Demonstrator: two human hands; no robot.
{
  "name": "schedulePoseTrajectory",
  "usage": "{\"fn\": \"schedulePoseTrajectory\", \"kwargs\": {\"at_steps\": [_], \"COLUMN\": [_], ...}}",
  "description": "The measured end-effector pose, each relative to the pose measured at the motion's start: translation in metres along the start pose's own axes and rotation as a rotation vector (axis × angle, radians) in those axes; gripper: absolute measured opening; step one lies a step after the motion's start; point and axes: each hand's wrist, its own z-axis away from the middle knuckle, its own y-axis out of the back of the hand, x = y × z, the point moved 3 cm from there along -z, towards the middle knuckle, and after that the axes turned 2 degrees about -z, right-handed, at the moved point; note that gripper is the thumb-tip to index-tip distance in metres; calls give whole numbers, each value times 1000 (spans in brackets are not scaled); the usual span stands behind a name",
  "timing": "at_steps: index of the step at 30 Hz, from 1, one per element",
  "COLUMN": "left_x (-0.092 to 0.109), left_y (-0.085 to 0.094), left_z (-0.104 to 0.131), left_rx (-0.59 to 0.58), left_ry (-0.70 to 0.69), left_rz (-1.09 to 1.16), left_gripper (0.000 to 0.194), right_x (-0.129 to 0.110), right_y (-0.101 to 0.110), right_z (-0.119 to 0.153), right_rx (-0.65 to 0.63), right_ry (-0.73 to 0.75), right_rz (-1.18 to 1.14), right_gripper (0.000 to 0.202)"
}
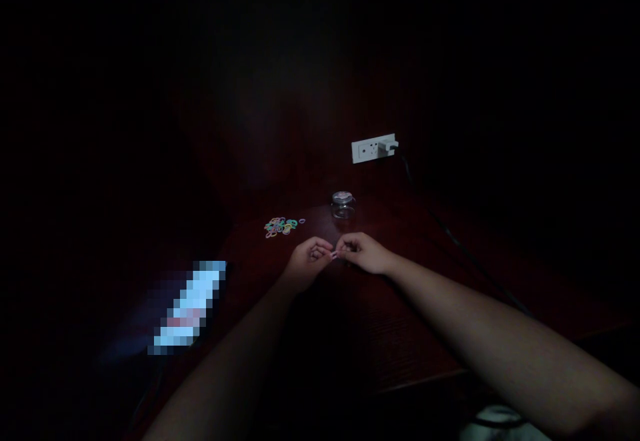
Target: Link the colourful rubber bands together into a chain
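Observation:
My left hand point(311, 261) and my right hand point(364, 252) meet above the dark red table. Between their fingertips is a small pink hair tie point(335, 255), pinched from both sides. Both hands are closed, thumbs against fingers. Beyond my left hand lies a loose pile of small hair ties point(280, 227) in pink, yellow, teal and purple, with one purple tie point(302, 221) a little apart to its right. Just past my hands stands a clear round jar point(343, 207), its lid on and a label on top.
A white wall socket point(373, 149) holds a plugged-in charger, and a dark cable point(453, 235) runs from it down the right side. On the left lies a bright, blurred-out screen point(193, 307). The table's front edge point(425, 379) shows below; the surroundings are very dark.

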Motion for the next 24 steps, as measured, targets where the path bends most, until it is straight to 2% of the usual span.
{"fn": "schedulePoseTrajectory", "kwargs": {"at_steps": [12,24], "left_x": [-5,-1], "left_y": [-2,-2], "left_z": [-1,0], "left_rx": [-26,11], "left_ry": [20,7], "left_rz": [0,11], "left_gripper": [24,24], "right_x": [-1,1], "right_y": [1,2], "right_z": [0,-1], "right_rx": [24,49], "right_ry": [-6,10], "right_rz": [14,3], "right_gripper": [17,14]}}
